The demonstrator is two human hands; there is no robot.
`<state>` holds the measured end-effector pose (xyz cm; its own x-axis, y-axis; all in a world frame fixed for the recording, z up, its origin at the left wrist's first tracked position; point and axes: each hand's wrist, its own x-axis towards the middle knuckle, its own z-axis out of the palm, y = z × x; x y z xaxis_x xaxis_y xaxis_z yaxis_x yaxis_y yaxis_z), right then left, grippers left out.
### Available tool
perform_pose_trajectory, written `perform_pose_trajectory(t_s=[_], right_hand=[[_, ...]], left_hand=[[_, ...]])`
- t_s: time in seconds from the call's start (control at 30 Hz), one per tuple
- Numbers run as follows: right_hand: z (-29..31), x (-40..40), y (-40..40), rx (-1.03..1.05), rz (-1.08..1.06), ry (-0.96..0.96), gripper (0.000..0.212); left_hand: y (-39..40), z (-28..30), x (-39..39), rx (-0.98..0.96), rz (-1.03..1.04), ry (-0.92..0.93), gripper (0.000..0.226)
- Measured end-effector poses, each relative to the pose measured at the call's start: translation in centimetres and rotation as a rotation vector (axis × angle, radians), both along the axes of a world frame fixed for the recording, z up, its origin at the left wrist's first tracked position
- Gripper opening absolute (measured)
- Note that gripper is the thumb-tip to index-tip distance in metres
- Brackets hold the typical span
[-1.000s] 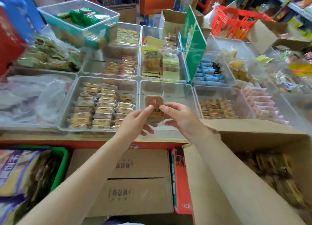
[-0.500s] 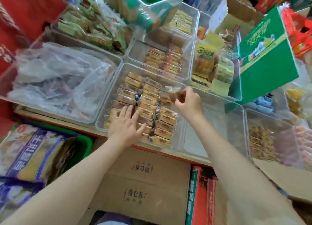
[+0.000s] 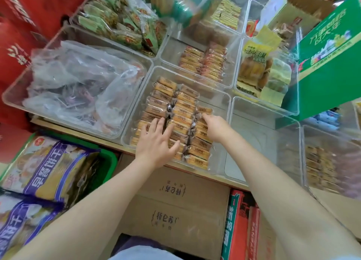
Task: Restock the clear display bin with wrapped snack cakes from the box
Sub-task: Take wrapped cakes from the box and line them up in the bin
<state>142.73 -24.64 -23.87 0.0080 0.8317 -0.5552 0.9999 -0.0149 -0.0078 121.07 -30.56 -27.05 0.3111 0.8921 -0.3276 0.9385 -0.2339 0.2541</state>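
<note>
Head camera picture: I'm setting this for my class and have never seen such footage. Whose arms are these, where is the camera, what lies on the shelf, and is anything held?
There is no machine here. A person wears a wide-angle camera on the head, looking forward and down, so the two bare arms reaching in are the person's own.

The left hand lies with its fingers spread on rows of wrapped snack cakes in a clear display bin. The right hand rests on the right-hand row; whether its fingertips pinch a cake cannot be seen.

Around it are other clear bins: one with crumpled plastic bags, and one to the right with nothing visible inside. Cardboard boxes sit below the shelf.
</note>
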Motion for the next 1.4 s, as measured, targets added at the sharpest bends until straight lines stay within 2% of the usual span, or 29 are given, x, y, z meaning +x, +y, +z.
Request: perform_pose_trajectory(t_s=[0.07,0.2,0.33,0.4,0.47,0.53,0.63,0.73,0.8,0.93,1.0,1.17,1.23,1.4], right_hand=[[0.1,-0.1,-1.2,-0.013,-0.033,0.063,0.074],[3.0,1.8,-5.0,0.304,-0.264,0.308,0.040],[7.7,5.1,-13.0,0.487,-0.383,0.483,0.026],[9.4,7.2,-17.4,0.557,-0.429,0.518,0.024],[10.6,9.9,-21.7,0.699,-0.481,0.523,0.022],[11.8,13.1,-26.2,0.863,-0.565,0.514,0.021],[12.7,18.7,-33.3,1.045,-0.745,0.468,0.020],[11.9,24.4,-39.7,0.966,-0.894,0.402,0.020],[10.5,28.0,-43.2,0.821,-0.934,0.330,0.020],[7.7,34.4,-47.8,0.583,-0.989,0.187,0.031],[6.8,37.3,-49.1,0.555,-1.024,0.107,0.040],[4.0,43.3,-50.0,0.500,-1.073,-0.060,0.059],[3.1,44.1,-49.7,0.471,-1.065,-0.084,0.057],[2.4,44.4,-49.3,0.499,-0.989,-0.225,0.037]], left_hand=[[0.1,0.0,0.0,0.009,0.003,-0.001,0.074],[0.0,0.2,-0.2,-0.019,-0.025,0.027,0.072],[-1.8,2.2,2.6,0.036,0.016,0.038,0.061],[-4.8,4.9,7.0,0.088,-0.021,-0.120,0.046],[-9.1,8.5,12.2,0.017,-0.102,-0.338,0.035],[-14.0,11.7,17.5,-0.046,-0.207,-0.459,0.028],[-20.9,14.6,24.9,0.021,-0.363,-0.664,0.024],[-26.4,16.1,31.3,0.101,-0.574,-0.729,0.029],[-29.3,16.3,35.3,0.163,-0.652,-0.606,0.040],[-32.7,13.8,41.8,0.325,-0.584,-0.337,0.077],[-33.0,12.3,43.7,0.380,-0.534,-0.259,0.084],[-32.2,10.7,44.6,0.413,-0.577,-0.126,0.096],[-32.3,10.6,44.1,0.416,-0.595,-0.110,0.099],[-32.4,10.7,44.0,0.415,-0.603,-0.040,0.103]])
